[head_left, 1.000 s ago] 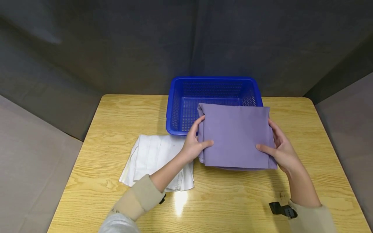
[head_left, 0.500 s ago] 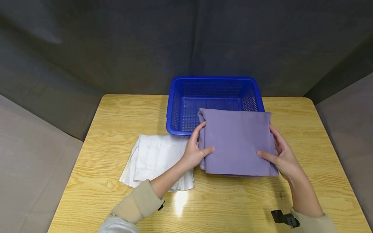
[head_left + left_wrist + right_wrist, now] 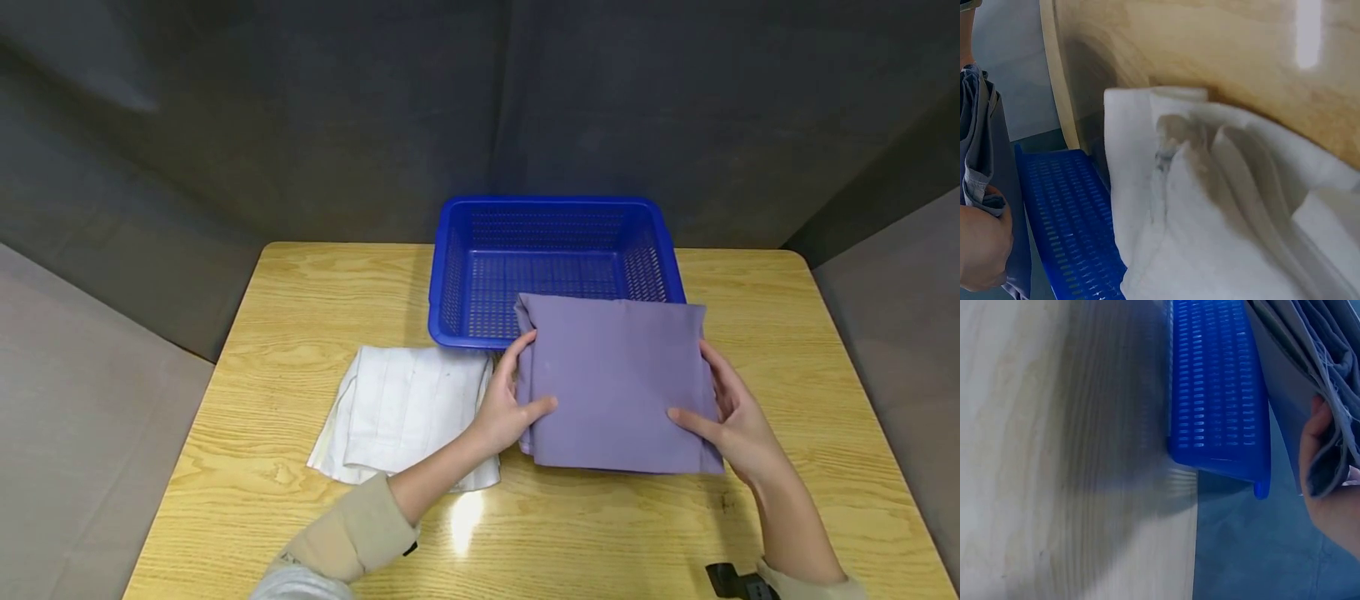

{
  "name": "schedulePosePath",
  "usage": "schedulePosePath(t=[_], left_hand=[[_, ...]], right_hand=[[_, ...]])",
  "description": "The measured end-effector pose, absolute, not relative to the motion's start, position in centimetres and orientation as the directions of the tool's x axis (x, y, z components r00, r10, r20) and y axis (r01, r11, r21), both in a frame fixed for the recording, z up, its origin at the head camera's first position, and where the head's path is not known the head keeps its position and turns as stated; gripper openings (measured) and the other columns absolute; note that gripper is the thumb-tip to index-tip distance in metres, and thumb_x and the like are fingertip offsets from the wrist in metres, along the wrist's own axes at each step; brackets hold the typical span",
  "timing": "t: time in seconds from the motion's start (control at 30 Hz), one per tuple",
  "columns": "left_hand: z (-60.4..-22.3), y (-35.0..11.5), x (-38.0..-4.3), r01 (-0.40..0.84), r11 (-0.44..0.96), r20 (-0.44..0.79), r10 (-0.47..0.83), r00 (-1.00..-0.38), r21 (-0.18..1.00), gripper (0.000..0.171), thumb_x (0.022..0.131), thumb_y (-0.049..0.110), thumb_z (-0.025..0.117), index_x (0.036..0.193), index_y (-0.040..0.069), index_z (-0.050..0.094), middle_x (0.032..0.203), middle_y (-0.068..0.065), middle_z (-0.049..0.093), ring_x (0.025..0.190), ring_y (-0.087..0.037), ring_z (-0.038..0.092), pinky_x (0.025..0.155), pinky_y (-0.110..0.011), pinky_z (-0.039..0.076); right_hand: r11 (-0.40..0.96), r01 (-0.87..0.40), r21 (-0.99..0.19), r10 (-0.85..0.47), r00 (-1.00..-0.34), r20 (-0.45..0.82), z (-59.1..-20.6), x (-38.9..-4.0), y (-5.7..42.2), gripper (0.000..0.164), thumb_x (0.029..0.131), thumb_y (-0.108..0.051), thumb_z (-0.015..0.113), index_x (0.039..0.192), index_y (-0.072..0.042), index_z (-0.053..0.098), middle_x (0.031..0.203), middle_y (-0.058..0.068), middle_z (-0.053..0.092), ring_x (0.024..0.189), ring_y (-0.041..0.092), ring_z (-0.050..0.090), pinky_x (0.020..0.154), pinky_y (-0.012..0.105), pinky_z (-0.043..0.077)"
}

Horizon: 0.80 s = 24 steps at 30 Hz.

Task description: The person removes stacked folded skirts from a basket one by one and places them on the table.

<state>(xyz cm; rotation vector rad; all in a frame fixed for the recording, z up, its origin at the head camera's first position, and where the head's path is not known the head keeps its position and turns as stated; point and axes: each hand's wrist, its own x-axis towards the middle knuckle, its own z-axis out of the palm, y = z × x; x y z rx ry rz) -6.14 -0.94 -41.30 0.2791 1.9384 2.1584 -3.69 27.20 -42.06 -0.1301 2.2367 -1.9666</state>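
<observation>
A folded purple cloth (image 3: 615, 387) is held up off the table between my two hands. My left hand (image 3: 504, 408) grips its left edge, thumb on top and fingers underneath. On the opposite edge my right hand (image 3: 742, 429) holds it the same way. Several stacked layers of the cloth (image 3: 1329, 375) show from the side in the right wrist view, with loose threads along them. The far edge of the cloth overlaps the near right rim of a blue plastic basket (image 3: 543, 275) in the head view. No contents show in the visible part of the basket.
A folded white cloth (image 3: 408, 408) lies on the wooden table (image 3: 247, 433), left of the purple one and partly under my left forearm in view. Dark curtains (image 3: 360, 125) rise behind the table, and grey panels (image 3: 82, 417) stand at its sides.
Both hands have drawn the purple cloth toward me and slightly right, uncovering more of the basket. Basket and white cloth have stayed in place.
</observation>
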Motion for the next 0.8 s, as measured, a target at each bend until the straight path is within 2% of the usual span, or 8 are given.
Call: schedulePosePath(t=[0.13, 0.33, 0.4, 0.5, 0.63, 0.8], left_hand=[[-41.4, -0.9, -5.7, -0.029, -0.090, -0.001, 0.289, -0.957, 0.996, 0.081, 0.070, -0.015, 0.062, 0.141, 0.003, 0.026, 0.146, -0.016, 0.022, 0.132, -0.028, 0.025, 0.109, -0.039, 0.022], [-42.1, -0.9, -5.2, 0.003, -0.104, 0.034, 0.295, -0.955, 0.995, 0.081, 0.070, -0.015, 0.062, 0.140, 0.000, 0.025, 0.146, -0.018, 0.021, 0.135, -0.028, 0.019, 0.111, -0.041, 0.013], [-42.6, -0.9, -5.0, -0.004, -0.118, 0.032, 0.304, -0.952, 0.993, 0.081, 0.071, -0.015, 0.062, 0.141, 0.001, 0.024, 0.145, -0.018, 0.023, 0.133, -0.030, 0.024, 0.110, -0.041, 0.018], [-43.9, -0.8, -4.9, -0.034, -0.139, 0.012, 0.316, -0.949, 0.990, 0.083, 0.071, -0.014, 0.063, 0.142, 0.007, 0.025, 0.140, -0.017, 0.029, 0.126, -0.031, 0.036, 0.105, -0.040, 0.030], [-45.4, -0.7, -4.6, -0.061, -0.157, -0.005, 0.332, -0.943, 0.986, 0.085, 0.073, -0.010, 0.065, 0.143, 0.016, 0.025, 0.135, -0.015, 0.036, 0.117, -0.030, 0.045, 0.096, -0.034, 0.041], [-43.9, -0.8, -3.8, -0.076, -0.159, -0.015, 0.353, -0.936, 0.984, 0.083, 0.073, -0.014, 0.062, 0.142, 0.008, 0.024, 0.136, -0.018, 0.035, 0.117, -0.033, 0.045, 0.096, -0.033, 0.041]], right_hand=[[0.137, 0.048, -0.989, -0.163, -0.984, -0.070, -42.3, -3.2, 27.2, 0.090, 0.080, 0.010, 0.061, 0.148, -0.023, 0.011, 0.153, -0.001, 0.007, 0.135, 0.007, 0.015, 0.092, 0.005, 0.029], [0.142, 0.034, -0.989, -0.153, -0.987, -0.056, -42.6, -2.6, 27.2, 0.091, 0.079, 0.011, 0.062, 0.147, -0.022, 0.012, 0.150, 0.000, 0.015, 0.129, 0.004, 0.023, 0.088, 0.005, 0.032], [0.158, 0.025, -0.987, -0.148, -0.988, -0.048, -42.6, -2.4, 27.2, 0.092, 0.078, 0.011, 0.062, 0.147, -0.022, 0.012, 0.150, -0.001, 0.015, 0.129, 0.003, 0.022, 0.089, 0.005, 0.030], [0.172, 0.030, -0.985, -0.138, -0.989, -0.054, -42.9, -1.9, 27.2, 0.092, 0.078, 0.012, 0.062, 0.147, -0.022, 0.012, 0.151, -0.001, 0.014, 0.130, 0.003, 0.021, 0.090, 0.005, 0.029], [0.155, 0.038, -0.987, -0.122, -0.991, -0.058, -43.3, -1.2, 27.2, 0.093, 0.077, 0.013, 0.062, 0.147, -0.021, 0.012, 0.151, -0.001, 0.012, 0.131, 0.002, 0.018, 0.093, 0.005, 0.025], [0.106, 0.020, -0.994, -0.108, -0.994, -0.032, -43.8, -0.5, 27.2, 0.093, 0.075, 0.017, 0.061, 0.147, -0.018, 0.014, 0.149, -0.001, 0.017, 0.128, -0.001, 0.024, 0.094, 0.005, 0.026]])
